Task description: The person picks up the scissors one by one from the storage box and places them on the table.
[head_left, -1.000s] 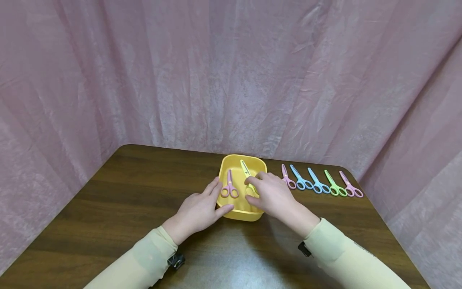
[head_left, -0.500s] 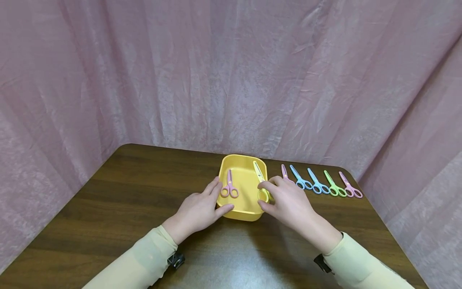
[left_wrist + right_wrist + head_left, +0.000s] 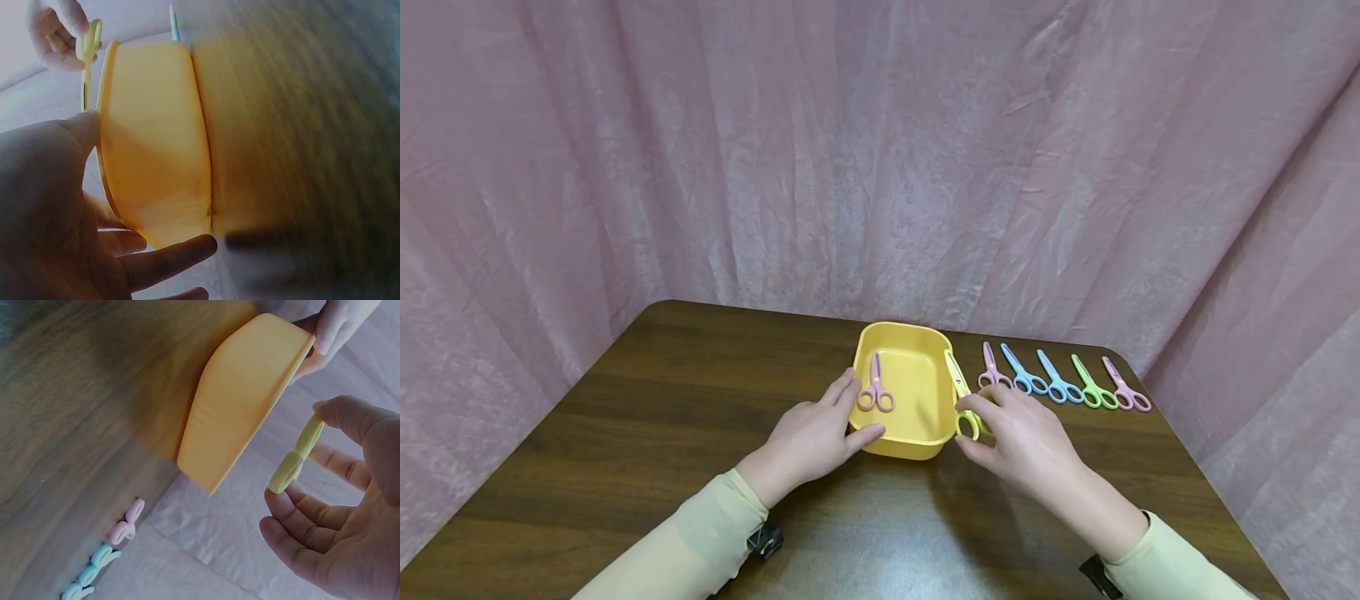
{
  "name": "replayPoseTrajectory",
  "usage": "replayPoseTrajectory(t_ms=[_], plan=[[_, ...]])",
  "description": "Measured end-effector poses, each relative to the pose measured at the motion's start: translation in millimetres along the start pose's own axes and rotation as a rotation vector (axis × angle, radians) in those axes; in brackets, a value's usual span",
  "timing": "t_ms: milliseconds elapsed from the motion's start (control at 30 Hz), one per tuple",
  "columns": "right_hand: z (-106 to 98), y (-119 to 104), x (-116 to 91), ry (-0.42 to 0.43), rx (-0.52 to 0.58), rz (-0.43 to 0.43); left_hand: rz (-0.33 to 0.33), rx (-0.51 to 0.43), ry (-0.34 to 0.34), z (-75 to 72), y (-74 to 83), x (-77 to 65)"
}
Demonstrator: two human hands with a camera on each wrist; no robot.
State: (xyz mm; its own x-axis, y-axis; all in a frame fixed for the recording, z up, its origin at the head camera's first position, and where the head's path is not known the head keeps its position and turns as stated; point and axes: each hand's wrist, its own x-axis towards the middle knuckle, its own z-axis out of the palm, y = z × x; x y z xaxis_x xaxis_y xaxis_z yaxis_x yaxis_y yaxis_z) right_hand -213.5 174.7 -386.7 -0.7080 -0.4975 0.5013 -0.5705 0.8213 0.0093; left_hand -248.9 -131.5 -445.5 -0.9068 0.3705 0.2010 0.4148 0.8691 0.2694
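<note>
My right hand pinches a pair of yellow scissors by the handle loops, thumb on one loop and fingertips on the other. The blades point away from me, overlapping the right rim of a yellow plastic box in the head view. In the right wrist view the loops show clear of the box, above the table's level. On the box's left side my left hand rests with fairly straight fingers along the wall and the thumb at the front rim. Inside the box lies a pair of pink scissors.
To the right of the box, several scissors lie in a row: pink scissors, two blue pairs, green scissors and another pink pair. All are on a dark wooden table. A pink curtain hangs behind.
My right hand has lifted the yellow scissors out of the box and carried them right to its right rim. The left hand, box and pink scissors inside have stayed put.
</note>
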Motion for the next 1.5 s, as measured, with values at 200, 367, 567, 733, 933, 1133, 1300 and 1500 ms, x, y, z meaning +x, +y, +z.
replayPoseTrajectory(t_ms=[200, 367, 567, 733, 933, 1133, 1300, 1500], plan=[[-6.9, 2.4, -10.7, -0.004, -0.004, 0.005, 0.001, 0.003, 0.003, 0.2, 0.0, 1.0], [-10.7, 5.7, -19.6, 0.004, -0.014, 0.013, 0.0, 0.003, 0.0, 0.7, -0.1, 0.8], [-16.1, 8.3, -30.4, 0.005, -0.023, 0.025, 0.009, 0.002, 0.012, 0.2, -0.8, 0.5], [-20.0, 11.6, -37.1, -0.007, -0.028, 0.037, 0.019, -0.003, 0.027, -1.3, -1.1, -0.2], [-22.4, 16.3, -44.2, -0.005, -0.034, 0.055, 0.026, -0.002, 0.031, -0.6, -1.5, 0.2], [-24.3, 20.0, -49.8, -0.014, -0.046, 0.076, 0.028, 0.003, 0.029, 0.1, -1.3, 0.2], [-22.9, 27.5, -55.9, -0.025, -0.064, 0.088, 0.022, 0.002, 0.02, 0.0, -1.4, 0.8], [-19.4, 37.0, -60.3, -0.047, -0.074, 0.111, 0.015, 0.008, 0.016, -0.3, -1.9, 1.7]])
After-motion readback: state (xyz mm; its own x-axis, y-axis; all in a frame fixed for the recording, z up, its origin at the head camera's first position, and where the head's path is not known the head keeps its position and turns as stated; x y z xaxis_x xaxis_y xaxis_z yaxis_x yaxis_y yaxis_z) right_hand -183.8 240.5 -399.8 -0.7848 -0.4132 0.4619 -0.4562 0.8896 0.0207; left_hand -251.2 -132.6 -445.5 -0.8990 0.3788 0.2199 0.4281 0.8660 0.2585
